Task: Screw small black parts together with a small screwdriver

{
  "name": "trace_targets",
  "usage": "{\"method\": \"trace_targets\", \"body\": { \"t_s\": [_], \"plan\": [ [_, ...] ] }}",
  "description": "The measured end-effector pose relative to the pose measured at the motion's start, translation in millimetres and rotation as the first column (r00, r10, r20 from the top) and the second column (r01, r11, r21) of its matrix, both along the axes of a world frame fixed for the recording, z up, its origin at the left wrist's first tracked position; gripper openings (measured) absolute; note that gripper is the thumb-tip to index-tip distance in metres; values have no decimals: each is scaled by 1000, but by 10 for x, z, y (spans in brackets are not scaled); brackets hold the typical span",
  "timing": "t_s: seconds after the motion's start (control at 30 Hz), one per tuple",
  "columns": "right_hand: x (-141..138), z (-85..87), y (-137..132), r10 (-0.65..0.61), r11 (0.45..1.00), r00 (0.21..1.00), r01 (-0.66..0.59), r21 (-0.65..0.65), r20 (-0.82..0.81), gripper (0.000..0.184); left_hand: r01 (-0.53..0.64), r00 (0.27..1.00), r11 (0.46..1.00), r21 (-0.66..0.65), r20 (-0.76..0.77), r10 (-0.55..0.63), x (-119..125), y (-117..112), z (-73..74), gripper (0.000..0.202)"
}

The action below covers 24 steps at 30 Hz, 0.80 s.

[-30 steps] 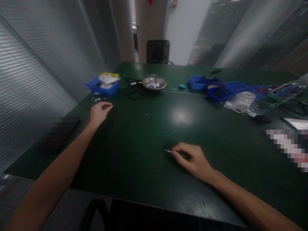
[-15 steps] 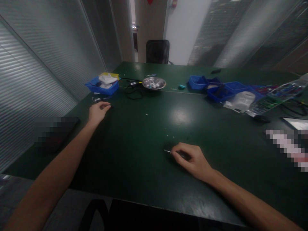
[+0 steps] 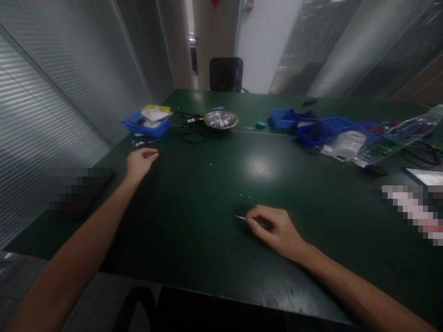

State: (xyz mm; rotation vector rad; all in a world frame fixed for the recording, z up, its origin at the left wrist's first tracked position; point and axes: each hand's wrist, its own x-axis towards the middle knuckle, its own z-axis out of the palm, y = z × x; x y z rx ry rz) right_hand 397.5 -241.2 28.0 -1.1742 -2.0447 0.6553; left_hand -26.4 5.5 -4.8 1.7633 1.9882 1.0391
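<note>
The right hand (image 3: 277, 230), grip closed, held a thin metal tool (image 3: 241, 217). The left hand (image 3: 140, 162) lay near the blue bin (image 3: 145, 130); its grip was unclear.

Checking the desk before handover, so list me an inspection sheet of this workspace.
Surface: dark green table, small specks.
Job's things: thin metal tool pinched in right hand.
Clutter: blue tray, metal bowl, blue bins, plastic bags.
Hands: left hand on table near tray; grip unclear.
Cables: black cable beside bowl.
Surroundings: black chair, blinds.
</note>
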Motion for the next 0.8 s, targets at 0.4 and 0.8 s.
{"method": "trace_targets", "body": {
  "t_s": [0.4,0.8],
  "plan": [
    [-4,7,-6,4,1000,1000,-4,-20,-14,16,-5,998,1000,21,62,3,-47,26,-54,32],
    [3,-19,-3,8,999,1000,-8,-34,-14,16,7,998,999,38,-61,-4,-51,5,-50,32]
  ]
}}
